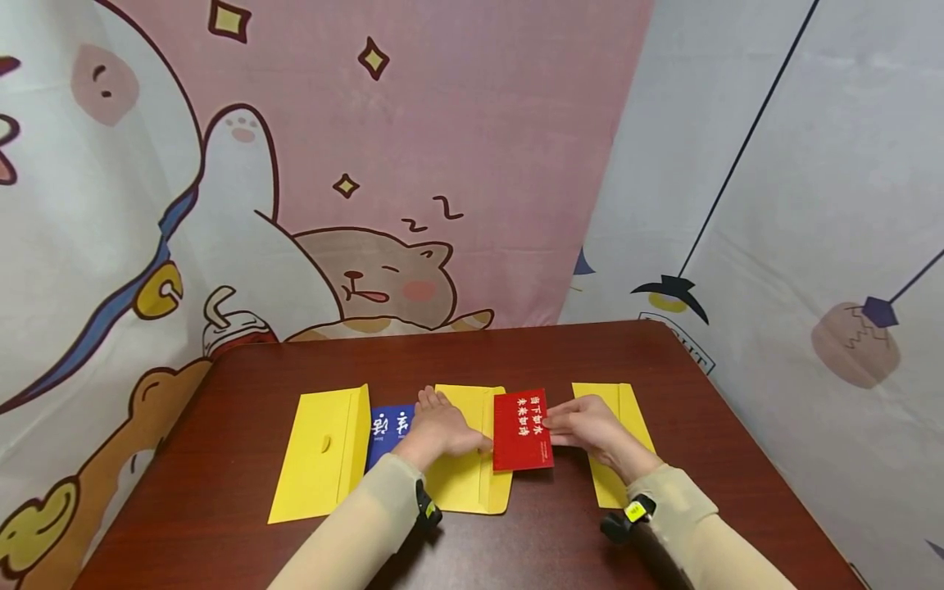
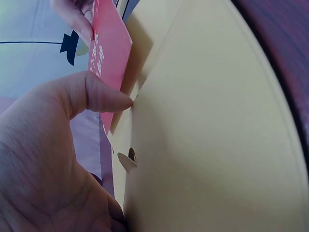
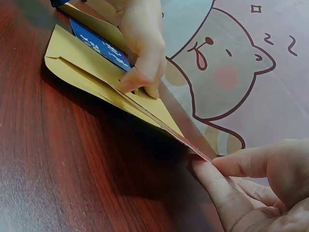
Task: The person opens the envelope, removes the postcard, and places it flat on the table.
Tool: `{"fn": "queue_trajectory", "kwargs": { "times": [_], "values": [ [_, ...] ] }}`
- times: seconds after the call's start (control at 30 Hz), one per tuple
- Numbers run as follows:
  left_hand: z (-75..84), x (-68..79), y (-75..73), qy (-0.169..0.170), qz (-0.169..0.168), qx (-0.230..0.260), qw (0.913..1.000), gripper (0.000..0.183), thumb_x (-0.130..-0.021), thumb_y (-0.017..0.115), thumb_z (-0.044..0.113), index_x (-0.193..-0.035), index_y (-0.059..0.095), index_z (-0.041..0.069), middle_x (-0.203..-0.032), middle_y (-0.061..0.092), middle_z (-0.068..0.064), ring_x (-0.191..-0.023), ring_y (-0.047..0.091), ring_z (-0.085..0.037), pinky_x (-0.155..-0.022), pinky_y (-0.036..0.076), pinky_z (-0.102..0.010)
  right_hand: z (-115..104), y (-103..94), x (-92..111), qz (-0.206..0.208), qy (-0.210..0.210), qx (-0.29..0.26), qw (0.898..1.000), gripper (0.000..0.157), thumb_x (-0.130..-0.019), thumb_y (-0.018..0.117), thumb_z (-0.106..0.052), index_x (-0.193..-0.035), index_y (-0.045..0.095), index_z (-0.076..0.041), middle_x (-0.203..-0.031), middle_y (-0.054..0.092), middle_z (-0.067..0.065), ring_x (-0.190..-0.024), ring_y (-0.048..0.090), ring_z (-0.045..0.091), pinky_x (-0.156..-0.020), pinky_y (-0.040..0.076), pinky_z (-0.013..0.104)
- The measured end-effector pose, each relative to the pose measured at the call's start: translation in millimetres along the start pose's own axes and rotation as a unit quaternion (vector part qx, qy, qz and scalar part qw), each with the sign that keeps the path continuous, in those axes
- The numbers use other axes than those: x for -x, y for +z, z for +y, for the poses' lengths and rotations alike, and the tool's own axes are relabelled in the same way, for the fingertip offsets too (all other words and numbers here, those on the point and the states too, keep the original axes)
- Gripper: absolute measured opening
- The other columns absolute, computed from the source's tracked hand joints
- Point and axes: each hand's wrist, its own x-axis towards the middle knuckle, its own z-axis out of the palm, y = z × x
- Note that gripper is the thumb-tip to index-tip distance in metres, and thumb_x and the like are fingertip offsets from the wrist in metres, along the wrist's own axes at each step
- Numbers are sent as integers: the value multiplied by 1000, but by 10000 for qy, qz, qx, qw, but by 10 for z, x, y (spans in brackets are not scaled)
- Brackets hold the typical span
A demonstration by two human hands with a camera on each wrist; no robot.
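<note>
A red card [image 1: 523, 429] with white Chinese characters overlaps the flap side of the middle yellow envelope [image 1: 463, 485]. My right hand [image 1: 592, 430] pinches the card's right edge between thumb and fingers, as the right wrist view shows edge-on. Across the middle envelope lies my left hand [image 1: 445, 428], its fingers extended away from me. In the left wrist view, the left thumb [image 2: 108, 96] touches the envelope near its mouth, beside the card. A small slit tab [image 2: 126, 162] sticks up from the envelope.
To the left lies another yellow envelope [image 1: 313, 471], and a blue card [image 1: 387, 430] with white characters is between it and the middle one. A third yellow envelope [image 1: 612, 483] lies under the right forearm's side. The brown table [image 1: 472, 356] meets a cartoon-printed cloth [image 1: 501, 164] behind.
</note>
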Motion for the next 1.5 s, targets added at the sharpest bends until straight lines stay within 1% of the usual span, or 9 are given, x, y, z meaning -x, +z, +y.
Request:
{"fn": "queue_trajectory", "kwargs": {
  "times": [0.3,0.43,0.8,1.03,1.23,1.5],
  "values": [
    [-6,10,3,13,-19,15,10000,128,-79,72,70,-163,20,-11,-171,9,-33,-159,10,-48,-128,15,-53,-24,-116,33,-7,24,-50,10000,35,-98,72,-1,-125,65,20,-109,75,26,-90,79,33,-80,63,43],
    [-8,18,-1,44,-15,10,10000,128,-79,71,70,-163,20,-11,-171,9,-33,-158,10,-48,-128,16,-53,-26,-157,41,124,90,-56,9999,33,-98,73,-1,-124,67,18,-108,75,25,-90,79,33,-80,63,43],
    [-8,16,-6,58,-10,-41,10000,127,-79,70,71,-163,20,-11,-171,10,-33,-158,11,-49,-127,16,-53,-39,-242,74,111,119,0,9999,37,-98,73,-5,-127,66,18,-111,75,24,-92,79,33,-82,62,44],
    [-1,18,-9,49,-32,-88,9999,127,-79,70,71,-163,20,-11,-171,10,-33,-158,11,-49,-127,16,-53,-23,-318,67,184,123,-24,9998,37,-98,74,-5,-126,66,18,-108,75,23,-90,79,33,-80,63,42],
    [-5,0,-1,36,-42,-99,9999,129,-78,70,70,-163,18,-11,-171,9,-33,-158,10,-49,-128,15,-53,0,-373,64,126,70,-58,9999,39,-98,73,-4,-128,64,19,-110,75,24,-91,79,32,-79,63,41],
    [-7,8,-2,52,-47,-120,9999,128,-79,69,72,-163,19,-11,-171,9,-34,-158,10,-48,-128,15,-52,11,-411,65,124,70,-171,9998,39,-98,72,-2,-128,63,21,-110,74,25,-89,78,31,-78,63,40]
  ]
}}
